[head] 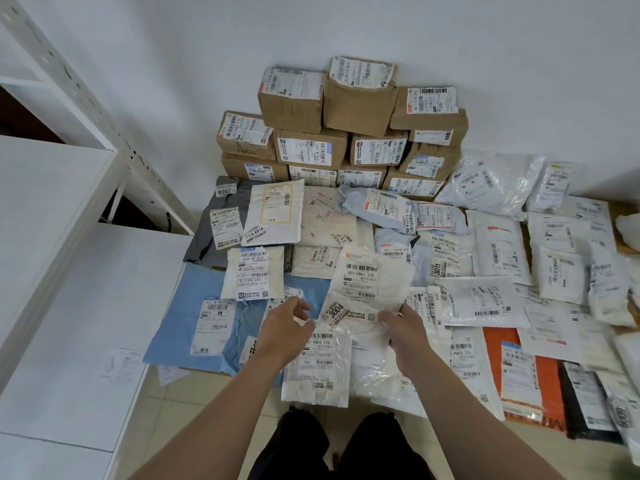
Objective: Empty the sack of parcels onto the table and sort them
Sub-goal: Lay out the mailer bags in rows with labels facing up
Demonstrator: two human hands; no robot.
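Observation:
Flat mailer parcels lie spread over the floor in front of me. My right hand (403,323) pinches the lower right edge of a clear plastic parcel (367,285) with a "3004" sticker, held tilted above the others. My left hand (287,323) hovers just left of that parcel, fingers loosely curled, holding nothing. Beneath it lies another clear white parcel (318,365). A light blue mailer (194,327) is at the left. Brown cardboard boxes (346,126) are stacked against the wall. No sack is visible.
A white shelf unit (62,237) stands at the left. An orange mailer (530,372) and a black one (581,403) lie at the lower right. White bags (491,185) pile at the back right. My dark-trousered legs (343,448) are at the bottom.

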